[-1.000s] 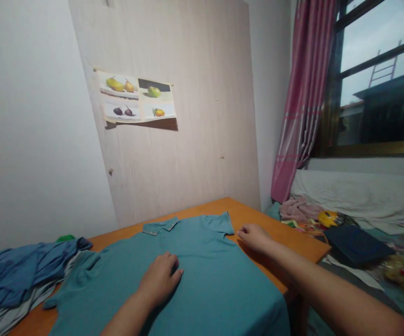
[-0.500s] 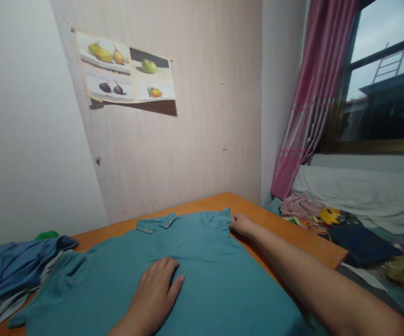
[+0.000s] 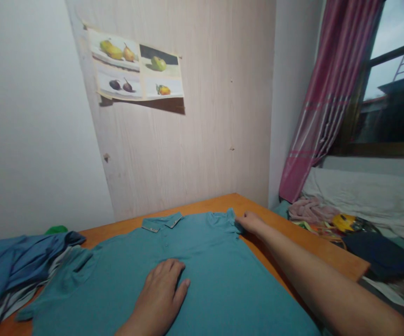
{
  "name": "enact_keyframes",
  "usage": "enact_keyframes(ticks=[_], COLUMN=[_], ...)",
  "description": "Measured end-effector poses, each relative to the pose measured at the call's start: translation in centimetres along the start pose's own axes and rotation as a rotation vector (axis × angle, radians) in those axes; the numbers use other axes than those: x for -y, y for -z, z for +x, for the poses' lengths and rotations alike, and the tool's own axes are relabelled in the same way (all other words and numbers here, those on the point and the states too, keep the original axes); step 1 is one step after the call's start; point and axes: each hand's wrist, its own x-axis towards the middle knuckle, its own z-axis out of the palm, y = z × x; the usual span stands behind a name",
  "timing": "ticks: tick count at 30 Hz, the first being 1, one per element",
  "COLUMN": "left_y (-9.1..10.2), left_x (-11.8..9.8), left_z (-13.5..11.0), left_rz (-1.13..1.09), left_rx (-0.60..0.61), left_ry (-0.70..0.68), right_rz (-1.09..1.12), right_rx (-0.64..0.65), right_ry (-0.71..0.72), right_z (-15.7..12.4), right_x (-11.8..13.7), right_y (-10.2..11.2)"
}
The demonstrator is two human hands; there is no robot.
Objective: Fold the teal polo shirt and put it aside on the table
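Note:
A teal polo shirt [image 3: 124, 270] lies spread out, front side up, on an orange-brown table [image 3: 268, 219]. Its collar points towards the far wall, and its buttoned placket faces up. My left hand [image 3: 163, 289] rests palm down on the chest of the shirt, fingers stretched out and thumb apart. At the far right, my right hand [image 3: 251, 222] has its fingers closed on the edge of the sleeve, which is bunched a little there. Light wrinkles run across the chest towards that sleeve.
Folded blue and grey clothes [image 3: 12, 266] are piled at the table's left, with something green [image 3: 56, 229] behind them. A wall with a fruit poster [image 3: 138, 70] borders the far side. Beyond the right edge lie a dark cloth [image 3: 380, 254] and a pink cloth [image 3: 310, 209], below a pink curtain [image 3: 314, 107].
The view has turned slightly left, so everything sits further right. My right hand still grips the sleeve, whose edge looks more bunched. My left hand stays flat on the shirt.

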Motion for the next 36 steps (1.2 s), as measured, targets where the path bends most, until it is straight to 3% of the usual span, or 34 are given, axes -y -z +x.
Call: enact_keyframes(ticks=[5,8,11,18,23,26,29,32,36], left_y=[0.2,0.2,0.2,0.4,0.3,0.3,0.4,0.6,0.6], left_x=[-0.1,0.0,0.0,-0.3,-0.4,-0.4,-0.5,-0.5,-0.7], left_z=[0.0,-0.1,-0.1,-0.4,-0.4,-0.4,-0.3,-0.3,-0.3], left_rz=[-0.024,-0.036,-0.04,-0.063,-0.062,-0.058,-0.06,-0.065,-0.06], left_rx=[0.002,0.002,0.012,0.003,0.01,0.018,0.026,0.032,0.045], left_ry=[-0.001,0.0,0.014,0.015,0.025,0.027,0.036,0.041,0.055], right_rz=[-0.032,-0.057,-0.111,-0.268,-0.267,-0.256,-0.271,-0.285,-0.264], right_rx=[-0.052,0.015,0.124,0.173,0.183,0.258,0.319,0.303,0.285], right_ry=[0.12,0.27,0.366,0.304,0.421,0.486,0.46,0.418,0.495], right_z=[0.8,0.7,0.4,1.2,1.0,0.8,1.2,1.5,0.8], right_x=[3.0,5.4,6.3,5.0,7.6,8.3,8.4,9.2,11.0], right_y=[-0.3,-1.8,-3.4,-4.1,-5.1,-6.1,-6.4,-6.5,-7.2])
